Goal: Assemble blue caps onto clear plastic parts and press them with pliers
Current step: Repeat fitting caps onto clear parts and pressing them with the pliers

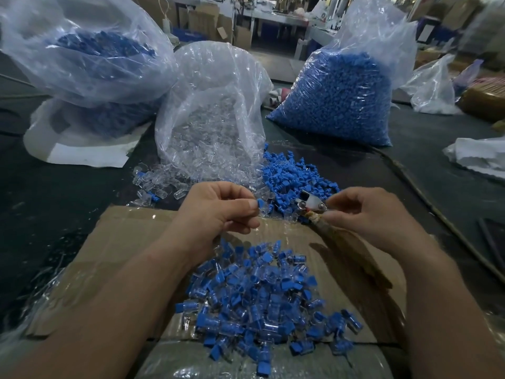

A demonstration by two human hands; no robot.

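Observation:
My left hand (218, 209) pinches a clear plastic part with a blue cap (261, 205) between thumb and fingertips, above the cardboard. My right hand (371, 212) grips the pliers (311, 206) by their wrapped handles; the metal jaws point left toward the capped part, a short gap away. Loose blue caps (295, 176) lie in a pile just beyond both hands. Clear parts (161, 181) spill from the open middle bag (213, 116). A heap of assembled blue-and-clear pieces (262, 302) sits on the cardboard sheet (123, 242) below my hands.
A full bag of blue caps (341, 97) stands at the back right, another large bag with blue parts (90, 58) at the back left. White plastic wrapping (478, 157) lies at the right edge. The dark table (54, 192) runs under everything; benches and boxes stand behind.

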